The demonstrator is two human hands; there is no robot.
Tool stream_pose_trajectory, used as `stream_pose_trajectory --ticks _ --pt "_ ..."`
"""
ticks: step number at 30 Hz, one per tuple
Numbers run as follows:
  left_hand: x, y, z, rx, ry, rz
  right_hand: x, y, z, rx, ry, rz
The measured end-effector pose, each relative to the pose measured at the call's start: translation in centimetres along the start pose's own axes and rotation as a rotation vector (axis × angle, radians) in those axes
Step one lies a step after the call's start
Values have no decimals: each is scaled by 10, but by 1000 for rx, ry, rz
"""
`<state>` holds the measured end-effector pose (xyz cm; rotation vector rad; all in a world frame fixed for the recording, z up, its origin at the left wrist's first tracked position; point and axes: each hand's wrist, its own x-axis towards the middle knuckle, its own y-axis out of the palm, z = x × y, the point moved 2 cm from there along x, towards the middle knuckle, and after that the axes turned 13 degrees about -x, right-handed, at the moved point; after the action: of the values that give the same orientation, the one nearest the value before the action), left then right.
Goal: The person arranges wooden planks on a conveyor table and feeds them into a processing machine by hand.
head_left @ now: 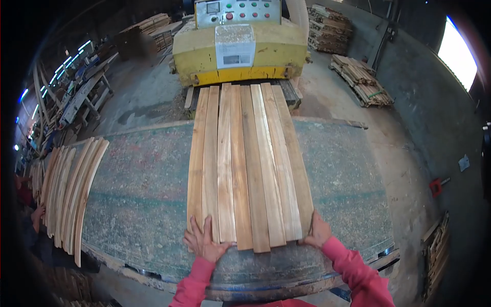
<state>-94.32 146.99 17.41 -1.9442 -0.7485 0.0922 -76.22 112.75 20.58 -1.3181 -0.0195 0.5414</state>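
Several long wooden planks lie side by side on a worn green table, their far ends at the opening of a yellow machine. My left hand rests with spread fingers on the near left corner of the planks, its thumb along their near ends. At the near right corner, my right hand presses against the outer edge of the rightmost plank, fingers bent and partly hidden. The near ends of the planks are uneven, with the middle ones sticking out closest to me.
More planks lie at the table's left end, where another person's hand touches them. A control panel tops the machine. Wood stacks stand on the floor behind right. A red tool is by the right wall.
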Motion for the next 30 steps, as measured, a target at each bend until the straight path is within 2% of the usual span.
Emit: stream_pose_trajectory --ticks 4,7,9,10,13,17,20,23,30 --pt "99 35 18 -77 -63 17 105 -14 14 -22 -2 -41" --pt "162 62 35 -7 24 -57 166 -29 29 -57 -13 -38" --pt "187 63 42 6 36 51 201 -33 36 -62 -17 -43" --pt "193 61 43 12 34 122 203 -34 39 -57 -6 -42" --pt "203 66 46 8 120 48 204 -32 38 -88 11 -14" --pt "216 72 51 1 137 45 218 -45 53 -154 22 52" --pt "221 70 53 11 143 37 224 -53 54 -113 -83 56" --pt "227 72 53 -7 131 34 229 -46 57 -123 -65 -34" --pt "257 79 58 -14 125 19 248 -49 64 -65 -66 -81"
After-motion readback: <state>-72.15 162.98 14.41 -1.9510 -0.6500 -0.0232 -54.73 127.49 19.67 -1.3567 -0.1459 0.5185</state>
